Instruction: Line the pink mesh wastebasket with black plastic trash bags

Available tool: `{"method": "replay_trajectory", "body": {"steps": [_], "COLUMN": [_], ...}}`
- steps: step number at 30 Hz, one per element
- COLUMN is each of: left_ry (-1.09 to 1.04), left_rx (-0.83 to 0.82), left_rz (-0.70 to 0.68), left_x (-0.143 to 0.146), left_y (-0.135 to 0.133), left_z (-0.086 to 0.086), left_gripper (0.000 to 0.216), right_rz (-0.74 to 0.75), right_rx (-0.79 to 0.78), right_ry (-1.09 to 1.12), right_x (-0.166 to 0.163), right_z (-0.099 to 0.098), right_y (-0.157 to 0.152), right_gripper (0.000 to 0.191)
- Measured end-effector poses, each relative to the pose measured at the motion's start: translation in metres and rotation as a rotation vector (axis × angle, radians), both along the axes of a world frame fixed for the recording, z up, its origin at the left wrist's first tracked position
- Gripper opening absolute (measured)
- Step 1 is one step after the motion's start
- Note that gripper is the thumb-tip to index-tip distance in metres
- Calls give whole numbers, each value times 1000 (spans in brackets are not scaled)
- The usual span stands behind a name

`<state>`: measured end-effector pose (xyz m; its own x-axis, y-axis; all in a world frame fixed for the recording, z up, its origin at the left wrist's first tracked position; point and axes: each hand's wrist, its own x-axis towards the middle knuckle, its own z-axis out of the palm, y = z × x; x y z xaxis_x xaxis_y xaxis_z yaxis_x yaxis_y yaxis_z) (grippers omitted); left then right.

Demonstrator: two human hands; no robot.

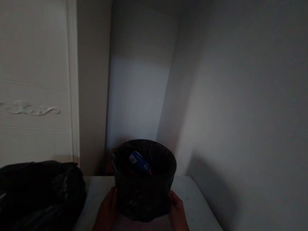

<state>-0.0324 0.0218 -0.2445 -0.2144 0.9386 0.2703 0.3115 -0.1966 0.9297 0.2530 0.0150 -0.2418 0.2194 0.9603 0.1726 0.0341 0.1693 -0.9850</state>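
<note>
While the room is pretty dim, a small black bin can be made out standing on a pale worktop, and it's being grasped from both sides. The left hand is pressed flat against the bin's lower left wall, the right hand is wrapped around the lower right wall, so both grips are closed on the bin rather than loose. A black liner is fitted over the bin's rim, directly above the two grips. Inside, just above and between the hands, a blue packet with a white barcode label is seen lying tilted against the liner. Off to the left of the left grip, near but not touching it, a stuffed black rubbish bag is slumped on the same surface. Beyond the bin, away from both grips, a plain wall corner is seen, and further left a white panelled door with a scroll ornament.
</note>
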Motion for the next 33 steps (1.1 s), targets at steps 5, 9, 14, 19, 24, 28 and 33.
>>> {"method": "replay_trajectory", "body": {"steps": [5, 9, 14, 19, 24, 28, 33], "left_ry": [-1, -12, -4, -18, -15, -16, -21], "left_rx": [18, 1, -11, -5, 1, -5, 5], "left_rz": [-4, 29, 32, 2, 8, 19, 25], "left_x": [1, 0, 0, 0, 0, 0, 0], "left_y": [-3, -2, 0, 0, -1, -1, -1], "left_z": [5, 2, 0, 2, -1, -2, 1], "left_gripper": [50, 52, 56, 55, 55, 55, 55], "right_rz": [2, -11, -14, 20, 34, 28, 23], "right_rx": [11, 3, -13, 16, 29, 22, 22], "right_ry": [23, 35, 40, 56, 64, 58, 54], "right_x": [0, -1, -1, -1, -1, -1, -1], "right_z": [2, 3, 3, 4, 6, 6, 6], "right_y": [-1, -3, -3, -3, -5, -5, -5], "right_gripper": [42, 41, 39, 37, 38, 38, 35]}}
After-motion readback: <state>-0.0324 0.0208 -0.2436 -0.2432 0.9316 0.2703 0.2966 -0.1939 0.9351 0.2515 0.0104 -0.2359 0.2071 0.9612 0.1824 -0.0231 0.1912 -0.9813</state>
